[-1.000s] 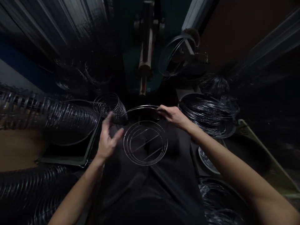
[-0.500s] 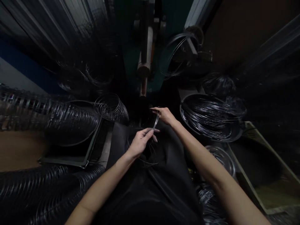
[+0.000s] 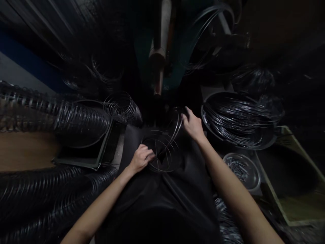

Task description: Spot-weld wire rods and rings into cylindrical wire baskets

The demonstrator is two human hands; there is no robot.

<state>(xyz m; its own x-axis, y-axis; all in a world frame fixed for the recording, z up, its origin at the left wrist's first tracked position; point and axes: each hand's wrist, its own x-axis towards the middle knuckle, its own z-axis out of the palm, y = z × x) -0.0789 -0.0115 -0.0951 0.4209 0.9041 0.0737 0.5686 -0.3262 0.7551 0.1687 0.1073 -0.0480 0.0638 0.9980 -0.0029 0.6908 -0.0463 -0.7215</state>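
Over the lap, my left hand (image 3: pixel 142 158) is closed on the edge of a round wire frame (image 3: pixel 163 170) with thin wires crossing inside its rings. My right hand (image 3: pixel 193 125), farther forward and to the right, has its fingers closed on curved wire hoops (image 3: pixel 177 130), which lean upright and tilted above the frame's right side. Whether the hoops touch the frame I cannot tell. A dark apron (image 3: pixel 162 200) lies under the frame. Ahead of both hands, the rod of a green machine (image 3: pixel 157 81) points down.
On the right are a basin of bent wires (image 3: pixel 238 118), a clear bowl of small metal pieces (image 3: pixel 238 169) and a yellowish crate (image 3: pixel 302 210). Stacked wire rings (image 3: pixel 81 117) and a wire coil (image 3: pixel 123 107) stand left, above a dark green tray (image 3: pixel 76 162).
My hands have moved apart, left hand toward the left and down, right hand to the right. The round frame and the hoops now show more fully between them. The view has shifted slightly.
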